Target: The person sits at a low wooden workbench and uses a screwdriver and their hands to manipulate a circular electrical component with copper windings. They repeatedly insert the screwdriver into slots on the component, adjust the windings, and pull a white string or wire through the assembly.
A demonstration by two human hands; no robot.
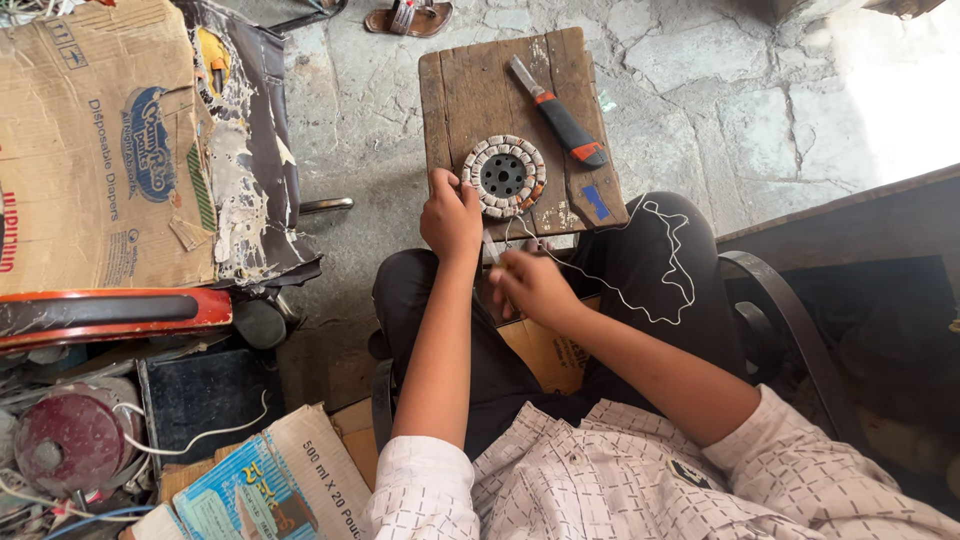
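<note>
**Wooden work board with ring-shaped stator, seen from the head camera**

Head view. One wooden board, rough, stained, rectangular, with chipped paint marks, rests across the person's knees above a stone-slab floor. All places below are given relative to this board.

- One ring-shaped stator: round, metal core with small holes at the centre, pale wrapped segments around the rim. Lies flat on the near part of the board.
- One utility knife: red and black handle, grey blade, lying diagonally on the board's right half, apart from the stator.
- Left hand: fingers curled closed at the board's near edge, touching the stator's left rim; what it grips cannot be told.
- Right hand: just below the board's near edge, fingers pinched closed on a thin white thread, which loops loosely over the dark trousers to the right.
- One flattened cardboard carton, brown, printed, creased, far left of the board.
- One sandal beyond the board's far edge, on the floor.
- One printed cardboard box, blue and tan, below left of the board; its contents are not visible.
- One round reddish motor part with white wires, lower left, among clutter.
</note>
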